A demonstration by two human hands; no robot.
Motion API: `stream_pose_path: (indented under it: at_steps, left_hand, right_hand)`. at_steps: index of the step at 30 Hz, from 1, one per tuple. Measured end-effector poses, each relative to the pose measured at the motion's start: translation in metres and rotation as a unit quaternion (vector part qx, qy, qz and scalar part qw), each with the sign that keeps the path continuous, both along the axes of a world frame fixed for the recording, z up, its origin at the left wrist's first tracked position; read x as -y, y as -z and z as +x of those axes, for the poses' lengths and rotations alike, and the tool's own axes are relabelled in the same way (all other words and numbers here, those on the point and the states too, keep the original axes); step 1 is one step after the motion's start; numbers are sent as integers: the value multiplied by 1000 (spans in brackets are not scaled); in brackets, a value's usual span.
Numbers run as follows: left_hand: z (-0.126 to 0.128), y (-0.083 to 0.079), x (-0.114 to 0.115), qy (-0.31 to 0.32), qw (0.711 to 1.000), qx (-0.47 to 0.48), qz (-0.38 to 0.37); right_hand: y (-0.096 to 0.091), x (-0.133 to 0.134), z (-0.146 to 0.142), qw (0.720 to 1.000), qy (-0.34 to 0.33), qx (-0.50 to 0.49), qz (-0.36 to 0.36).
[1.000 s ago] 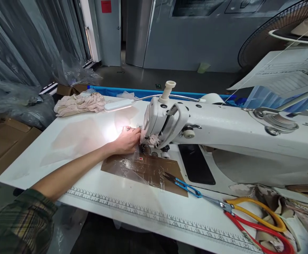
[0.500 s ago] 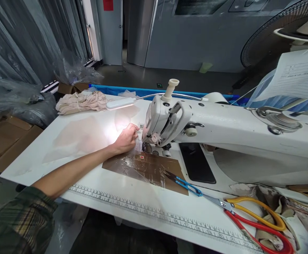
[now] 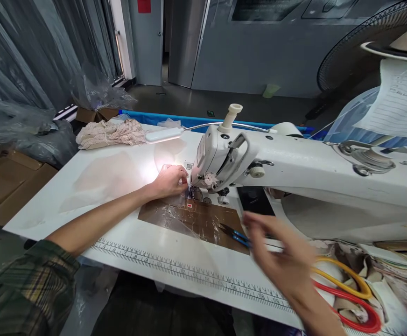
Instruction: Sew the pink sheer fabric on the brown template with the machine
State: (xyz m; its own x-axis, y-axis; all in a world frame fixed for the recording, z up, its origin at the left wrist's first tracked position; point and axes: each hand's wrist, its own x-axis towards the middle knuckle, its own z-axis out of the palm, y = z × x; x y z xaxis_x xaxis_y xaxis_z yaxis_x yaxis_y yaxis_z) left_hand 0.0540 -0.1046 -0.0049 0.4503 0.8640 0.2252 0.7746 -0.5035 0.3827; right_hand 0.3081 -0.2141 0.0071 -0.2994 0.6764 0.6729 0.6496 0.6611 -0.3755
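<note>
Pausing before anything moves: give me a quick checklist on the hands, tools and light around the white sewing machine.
1. Bare left hand well clear of the needle area on the white sewing machine: not ok, close beside it.
2. Work light: ok, slim white lamp is lit.
3. Blue-handled, dark-bladed snips untouched by the bare right hand: cannot tell, the blurred hand overlaps them in view.
4. Red-and-yellow-handled scissors away from the needle area: ok, lying off to the right.
5. Needle stopped: cannot tell, too small to see.
</note>
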Motion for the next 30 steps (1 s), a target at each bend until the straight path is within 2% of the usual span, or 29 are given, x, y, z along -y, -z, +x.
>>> stream_pose_path:
  at_steps: [2,5,7,11,13,16,21,26,30]
  left_hand:
    - [1,-2,-2,3,1000,3,-4]
    - [-1,-2,-4,8,1000,-19,2]
    - [-4,-2,-5,18,997,-64,35]
    - [-9,1,-3,63,976,-153,141]
    - [-9,1,1,65,967,-179,167]
    - [-9,0,6,31,963,-210,166]
    - [-13,0,6,-59,967,-214,122]
    - [-22,-1,-2,-35,977,-177,111]
    - [-26,-5,8,-24,977,-154,148]
  right_hand:
    - [14,-12,-31,994,-59,84,-36]
    - [30,-29,-66,974,-71,205,-63]
    - [36,-36,-74,967,-76,233,-63]
    - [41,-38,-68,971,-82,212,-74]
    - [43,-37,-65,974,-83,193,-83]
    - [45,-37,-63,978,-84,165,-100]
    - [47,-38,-63,979,-89,141,-114]
    - [46,-37,-63,980,-95,132,-110]
    - [47,-37,-62,981,-98,132,-106]
